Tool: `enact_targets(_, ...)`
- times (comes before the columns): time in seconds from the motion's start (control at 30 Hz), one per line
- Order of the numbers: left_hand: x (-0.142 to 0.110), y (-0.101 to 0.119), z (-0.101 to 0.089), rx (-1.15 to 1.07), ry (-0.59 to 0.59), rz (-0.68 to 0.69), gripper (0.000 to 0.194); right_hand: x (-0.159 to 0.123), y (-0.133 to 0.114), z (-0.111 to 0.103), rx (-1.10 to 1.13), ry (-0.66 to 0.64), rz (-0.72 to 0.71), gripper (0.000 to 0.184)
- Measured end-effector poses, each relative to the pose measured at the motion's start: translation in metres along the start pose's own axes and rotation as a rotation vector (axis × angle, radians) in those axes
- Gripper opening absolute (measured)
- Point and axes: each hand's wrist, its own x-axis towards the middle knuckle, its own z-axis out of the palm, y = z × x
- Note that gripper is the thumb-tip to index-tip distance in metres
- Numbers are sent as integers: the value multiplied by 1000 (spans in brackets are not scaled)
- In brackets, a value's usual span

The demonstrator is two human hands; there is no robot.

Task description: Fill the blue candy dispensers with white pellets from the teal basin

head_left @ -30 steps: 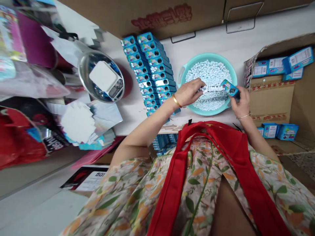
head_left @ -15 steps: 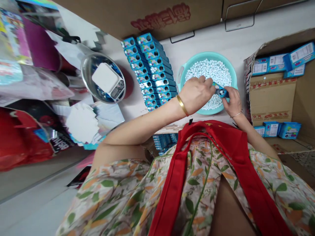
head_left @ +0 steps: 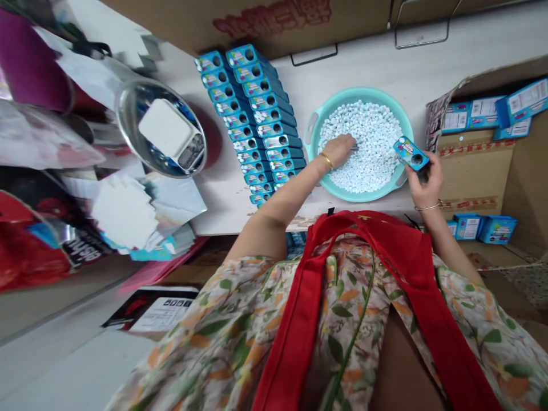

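Note:
Inside the light teal basin [head_left: 362, 197], my left hand [head_left: 339, 150] reaches down into small white pellets [head_left: 368, 123]. Its fingers are curled together, with the tips partly hidden among the pellets. At the basin's right rim, my right hand [head_left: 428, 181] grips a small blue box [head_left: 411, 152] between thumb and fingers. The box is tilted, and a dark round hole shows in its upturned face. To the left, two rows of similar blue boxes [head_left: 262, 103] stand on the white table, many with white pellets at their holes.
A steel bowl [head_left: 124, 134] with a kitchen scale [head_left: 166, 128] on it stands further left, near a stack of white cards [head_left: 124, 211]. On the right is an open cardboard carton [head_left: 475, 165] holding several blue boxes. A large cardboard box [head_left: 359, 23] borders the back.
My left hand went from the pellets to the blue box, then back down into the basin. My right hand drew the box leftward toward it, then moved it back right.

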Motion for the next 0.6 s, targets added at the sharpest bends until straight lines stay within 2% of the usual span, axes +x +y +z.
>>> enact_targets(0.2, 25, 32, 31, -183, 1, 92, 50, 2, 3, -5, -35, 54, 14, 58)
enact_targets(0.33, 19, 44, 35, -255, 0, 97, 48, 3, 2, -9, 14, 63, 25, 57)
enact_targets(0.47, -7, 37, 16, -280, 35, 146, 41, 4, 1, -9, 50, 54, 56, 57)
enact_targets(0.6, -42, 31, -23, -205, 93, 210, 38, 5, 1, -6, 1, 52, 32, 55)
